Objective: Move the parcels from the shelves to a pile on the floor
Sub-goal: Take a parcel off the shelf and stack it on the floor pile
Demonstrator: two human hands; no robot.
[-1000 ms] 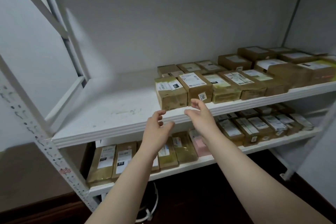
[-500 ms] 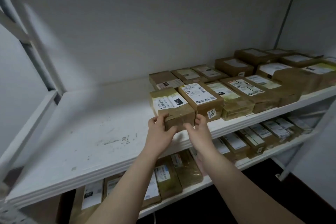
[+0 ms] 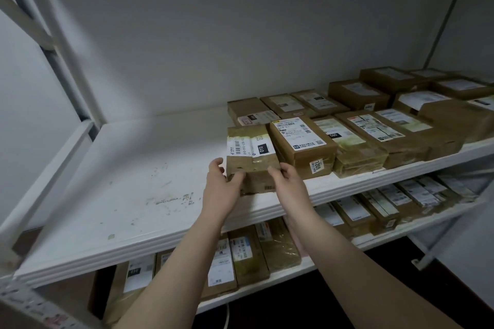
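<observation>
A brown taped parcel [image 3: 251, 149] with a white label marked 010 stands at the front of the upper white shelf [image 3: 139, 176], leftmost in its row. My left hand [image 3: 220, 184] grips its front left corner, thumb up the side. My right hand [image 3: 287, 181] grips its front right corner. The parcel's front end is tipped up a little off the shelf. Right beside it lies a parcel labelled 7208 [image 3: 303, 145], and several more brown parcels [image 3: 379, 131] fill the right half of this shelf.
The lower shelf [image 3: 374, 239] carries a row of flat parcels [image 3: 248, 254] under my arms. A white metal upright with a diagonal brace [image 3: 50, 43] stands at left. The back wall is plain white. Dark floor [image 3: 307, 310] shows below.
My hands went from hovering in front of the shelf to taking hold of the 010 parcel's front corners. The parcel has since been drawn forward and tipped up slightly. The camera moved closer.
</observation>
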